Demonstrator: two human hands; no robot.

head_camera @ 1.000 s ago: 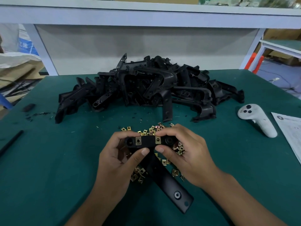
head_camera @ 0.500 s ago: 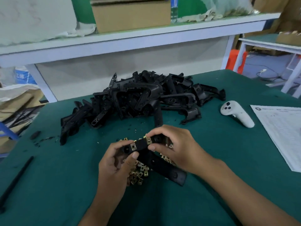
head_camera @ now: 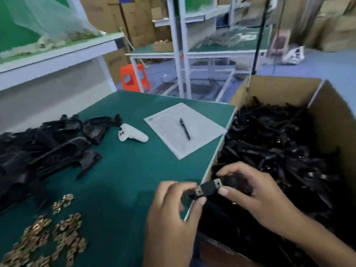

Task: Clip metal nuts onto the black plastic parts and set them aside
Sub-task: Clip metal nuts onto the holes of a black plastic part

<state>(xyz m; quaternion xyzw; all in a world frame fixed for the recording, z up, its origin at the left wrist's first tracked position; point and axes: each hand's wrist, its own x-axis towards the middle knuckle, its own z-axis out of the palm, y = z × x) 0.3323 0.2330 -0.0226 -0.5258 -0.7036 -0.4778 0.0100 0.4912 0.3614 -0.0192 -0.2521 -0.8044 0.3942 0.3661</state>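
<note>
Hands and part had shifted from above the loose clip nuts (head_camera: 44, 234) to the table's right edge. The left hand (head_camera: 173, 207) pinched one end of the black plastic part (head_camera: 209, 188) between thumb and curled fingers; the right hand (head_camera: 250, 191) gripped the other end, its fingers curled round it. Two brass-coloured nuts sat clipped on the part, as they had one second before, and the part was now held over the near wall of the cardboard box (head_camera: 339, 120), above the black parts already piled inside. Judged from this, the clipping step on this part was complete and the set-aside step was in progress; release into the box remained. The nuts lay on the green table (head_camera: 123, 170) well to the left of the hands. Farther off lay the heap of unprocessed black parts (head_camera: 48, 145), a white handheld controller (head_camera: 133, 135), and a printed sheet (head_camera: 192, 132) with a pen (head_camera: 185, 129) on it.
</note>
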